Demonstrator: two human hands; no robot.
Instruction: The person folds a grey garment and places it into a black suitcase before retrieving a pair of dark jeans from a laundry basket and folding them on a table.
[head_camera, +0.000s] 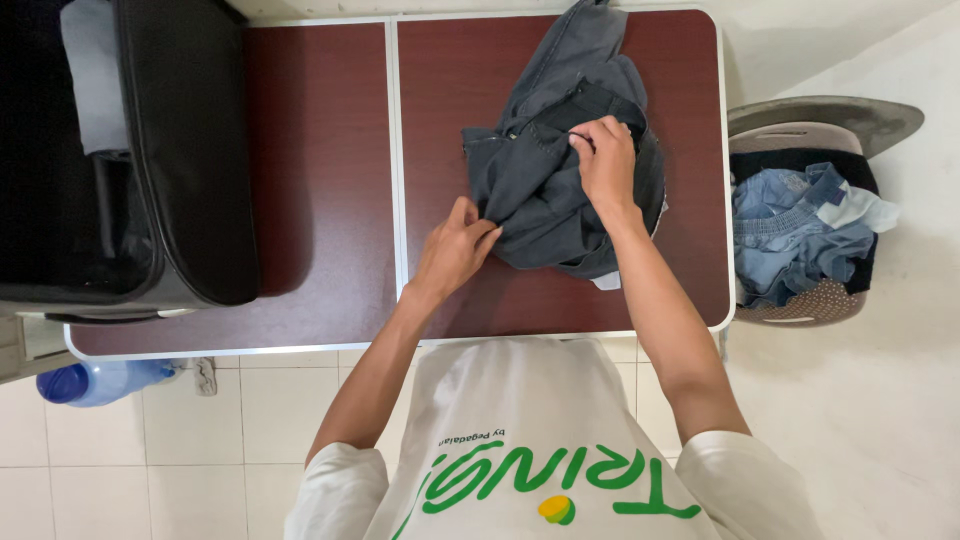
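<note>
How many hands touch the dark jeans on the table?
2: left hand grips the jeans at their near edge; right hand pinches the waistband.

Both bare arms are stretched forward from the white sleeves. The left hand (455, 250) is curled, with its fingers pinched together at the tips. The right hand (606, 160) is held farther out, palm down, its fingers bent and closed in a grip.

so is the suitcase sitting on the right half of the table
No, the black suitcase sits on the left half of the table; the dark garment lies on the right.
</note>
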